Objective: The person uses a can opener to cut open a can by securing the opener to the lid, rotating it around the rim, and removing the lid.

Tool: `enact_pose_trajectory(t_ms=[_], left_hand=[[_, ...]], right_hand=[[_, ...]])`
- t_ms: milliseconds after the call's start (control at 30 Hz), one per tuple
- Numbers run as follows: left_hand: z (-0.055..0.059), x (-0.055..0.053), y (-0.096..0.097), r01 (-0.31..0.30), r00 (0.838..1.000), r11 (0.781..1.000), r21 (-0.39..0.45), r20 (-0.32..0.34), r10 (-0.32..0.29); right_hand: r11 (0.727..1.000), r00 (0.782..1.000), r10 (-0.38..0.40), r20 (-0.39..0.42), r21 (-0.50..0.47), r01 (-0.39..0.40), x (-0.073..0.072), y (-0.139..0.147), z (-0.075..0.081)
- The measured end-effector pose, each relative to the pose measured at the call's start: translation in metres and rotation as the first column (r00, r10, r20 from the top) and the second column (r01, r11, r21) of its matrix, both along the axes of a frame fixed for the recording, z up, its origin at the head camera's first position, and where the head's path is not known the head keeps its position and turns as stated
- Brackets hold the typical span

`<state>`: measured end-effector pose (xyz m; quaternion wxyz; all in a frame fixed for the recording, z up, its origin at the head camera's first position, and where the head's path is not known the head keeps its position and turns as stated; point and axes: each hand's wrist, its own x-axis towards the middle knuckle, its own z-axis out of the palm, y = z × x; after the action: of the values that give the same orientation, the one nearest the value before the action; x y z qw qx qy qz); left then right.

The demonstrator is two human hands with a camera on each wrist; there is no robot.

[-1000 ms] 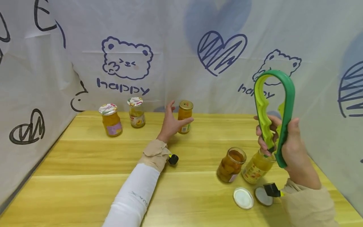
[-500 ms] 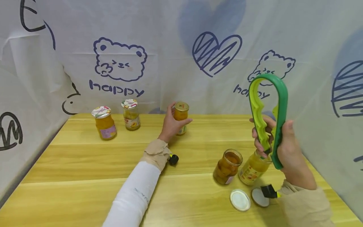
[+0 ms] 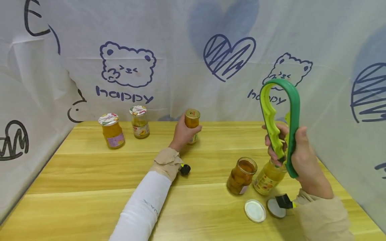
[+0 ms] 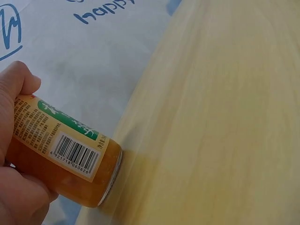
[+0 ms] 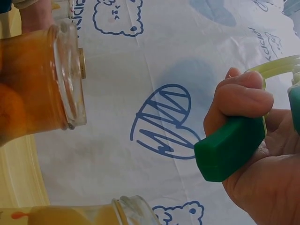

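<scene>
At the back of the table my left hand (image 3: 183, 133) grips a small lidded glass jar (image 3: 192, 122) of orange contents. In the left wrist view the fingers wrap the upper part of this jar (image 4: 65, 145), its barcode label showing and its base at the table. On the right my right hand (image 3: 301, 157) holds a green jar opener (image 3: 294, 113) upright by its handles, loop upward. Below it stand an open jar of dark amber fruit (image 3: 241, 177) and an open jar of yellow fruit (image 3: 266, 179), whose rim is partly hidden by the hand.
Two jars with patterned lids, a purple-labelled one (image 3: 112, 131) and a paler one (image 3: 140, 122), stand at the back left. Two loose lids, one white inside (image 3: 255, 211) and one greyer (image 3: 275, 207), lie at the front right. A printed cloth (image 3: 178, 60) hangs behind the table (image 3: 90, 201).
My left hand has closed from spread fingers around the orange jar. The right hand with the jar opener has shifted slightly left and down; the view has also shifted a little.
</scene>
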<state>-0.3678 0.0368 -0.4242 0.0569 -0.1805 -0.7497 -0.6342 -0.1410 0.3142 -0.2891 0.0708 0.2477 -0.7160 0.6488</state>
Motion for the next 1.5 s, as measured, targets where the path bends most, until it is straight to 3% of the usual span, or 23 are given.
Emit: enact_pose_trajectory(t_ms=[333, 800, 933, 1133, 1333, 1500], left_hand=[[0.001, 0.013, -0.008, 0.019, 0.999, 1.0, -0.008, 0.048, -0.019], [-0.002, 0.026, -0.02, 0.14, 0.989, 0.989, -0.034, 0.039, -0.139], [-0.003, 0.03, -0.021, 0.186, 0.982, 0.981, -0.053, 0.04, -0.184], [-0.003, 0.038, -0.021, 0.199, 0.979, 0.978, -0.056, 0.048, -0.196], [-0.003, 0.048, -0.021, 0.25, 0.968, 0.966, -0.061, 0.031, -0.248], [-0.001, 0.057, -0.023, 0.26, 0.966, 0.964, -0.063, 0.031, -0.258]], right_hand=[[0.999, 1.0, -0.009, -0.009, 0.038, 0.009, 0.0, -0.006, -0.001], [0.999, 0.999, -0.049, -0.009, 0.022, 0.05, 0.002, -0.019, 0.0], [0.999, 0.999, -0.029, -0.017, 0.019, 0.029, 0.002, -0.019, 0.001], [0.999, 0.998, 0.049, -0.051, 0.016, -0.048, 0.0, -0.019, 0.001], [1.0, 0.999, 0.018, -0.042, 0.013, -0.017, 0.001, -0.02, 0.0], [0.999, 0.999, 0.012, -0.034, 0.042, -0.01, 0.002, -0.023, 0.003]])
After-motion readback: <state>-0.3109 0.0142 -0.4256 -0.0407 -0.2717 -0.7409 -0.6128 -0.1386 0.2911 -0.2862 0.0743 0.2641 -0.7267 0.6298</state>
